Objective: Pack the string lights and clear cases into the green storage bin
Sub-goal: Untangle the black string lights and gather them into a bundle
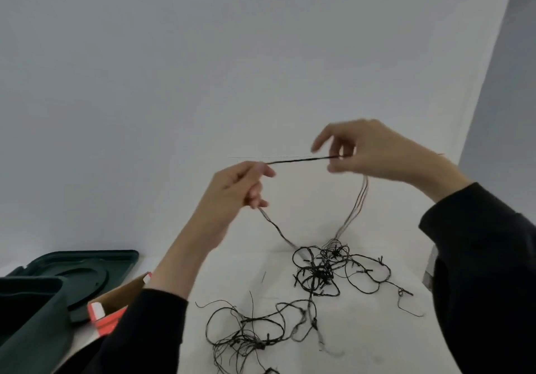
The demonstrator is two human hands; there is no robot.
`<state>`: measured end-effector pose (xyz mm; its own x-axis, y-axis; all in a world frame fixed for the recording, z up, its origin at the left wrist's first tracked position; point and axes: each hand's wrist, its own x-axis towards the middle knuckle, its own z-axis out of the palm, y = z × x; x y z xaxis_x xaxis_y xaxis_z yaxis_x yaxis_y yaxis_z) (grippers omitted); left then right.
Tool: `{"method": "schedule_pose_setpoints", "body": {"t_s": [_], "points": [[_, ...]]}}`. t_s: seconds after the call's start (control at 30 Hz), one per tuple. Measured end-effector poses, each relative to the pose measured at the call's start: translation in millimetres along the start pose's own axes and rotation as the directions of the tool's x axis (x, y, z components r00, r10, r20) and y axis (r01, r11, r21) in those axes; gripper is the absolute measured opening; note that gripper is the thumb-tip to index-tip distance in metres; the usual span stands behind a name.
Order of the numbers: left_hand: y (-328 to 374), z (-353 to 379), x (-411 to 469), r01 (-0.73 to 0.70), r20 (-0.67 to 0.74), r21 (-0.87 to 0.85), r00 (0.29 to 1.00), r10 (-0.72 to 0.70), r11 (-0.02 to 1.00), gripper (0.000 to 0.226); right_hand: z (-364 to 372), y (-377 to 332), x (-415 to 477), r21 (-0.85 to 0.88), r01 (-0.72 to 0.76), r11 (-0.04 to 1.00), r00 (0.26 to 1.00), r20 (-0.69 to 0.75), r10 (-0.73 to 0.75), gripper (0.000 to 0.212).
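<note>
Black string lights (316,275) lie in a tangled heap on the white table, with a second loose tangle nearer me at the bottom centre. A stretch of the wire is pulled taut between my two raised hands. My left hand (237,189) pinches one end of that stretch, and my right hand (365,151) pinches the other end, with strands hanging from both down to the heap. The dark green storage bin (32,324) shows at the lower left edge, partly cut off. No clear cases are visible.
The bin's dark green lid (84,272) lies flat behind the bin at the left. An open cardboard box with red and white flaps (113,307) sits between the bin and my left sleeve. A white wall rises behind the table.
</note>
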<state>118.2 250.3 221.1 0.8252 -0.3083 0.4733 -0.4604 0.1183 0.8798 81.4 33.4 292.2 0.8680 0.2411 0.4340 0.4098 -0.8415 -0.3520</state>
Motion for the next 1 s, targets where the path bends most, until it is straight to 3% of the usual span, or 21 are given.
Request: {"method": "schedule_pose_setpoints", "body": {"t_s": [0.07,0.17,0.3,0.33,0.4,0.5,0.63,0.73,0.8,0.87,0.93,1.0], "points": [[6,-16,5,-0.005,-0.109,-0.031,0.994,0.002,1.000,0.024,12,17,-5,-0.184,-0.074,0.980,0.997,0.010,0.077,0.029],[14,-43,11,0.009,-0.267,-0.144,0.963,-0.048,0.989,0.024,23,50,-12,-0.206,-0.266,0.942,0.964,-0.059,0.259,0.031],[15,-90,12,0.006,-0.437,-0.237,0.893,-0.112,0.971,0.026,23,89,-26,-0.242,-0.508,0.827,0.846,0.040,0.532,0.018],[14,-100,11,0.011,-0.462,-0.242,0.878,-0.125,0.970,0.026,21,91,-28,-0.138,-0.547,0.826,0.826,0.068,0.559,0.016],[12,-109,10,0.052,-0.468,-0.235,0.869,-0.159,0.971,0.025,12,85,-28,0.243,-0.594,0.767,0.801,0.094,0.591,0.022],[14,-95,12,0.134,-0.355,-0.243,0.909,-0.217,0.961,0.022,-9,59,-16,0.674,-0.468,0.572,0.840,0.139,0.524,0.021],[24,-47,16,0.158,-0.147,-0.322,0.966,-0.215,0.933,0.015,-30,7,5,0.897,-0.256,0.361,0.940,0.143,0.310,0.014],[22,-10,20,0.140,0.013,-0.272,0.990,-0.142,0.952,0.007,-30,-26,18,0.940,-0.191,0.282,0.969,0.133,0.210,0.013],[16,12,18,0.131,0.105,-0.227,0.988,-0.109,0.965,0.018,-27,-41,29,0.947,-0.176,0.268,0.973,0.126,0.195,0.016],[6,29,9,0.115,0.209,-0.202,0.975,-0.072,0.973,0.028,-28,-49,38,0.935,-0.159,0.316,0.973,0.094,0.213,0.020],[-5,35,0,0.125,0.261,-0.212,0.963,-0.067,0.969,0.021,-31,-49,41,0.851,-0.162,0.500,0.962,0.023,0.273,0.024],[-19,31,-3,0.207,0.242,-0.225,0.958,-0.152,0.952,0.014,-36,-44,39,0.731,-0.190,0.655,0.945,-0.044,0.323,0.027]]}}
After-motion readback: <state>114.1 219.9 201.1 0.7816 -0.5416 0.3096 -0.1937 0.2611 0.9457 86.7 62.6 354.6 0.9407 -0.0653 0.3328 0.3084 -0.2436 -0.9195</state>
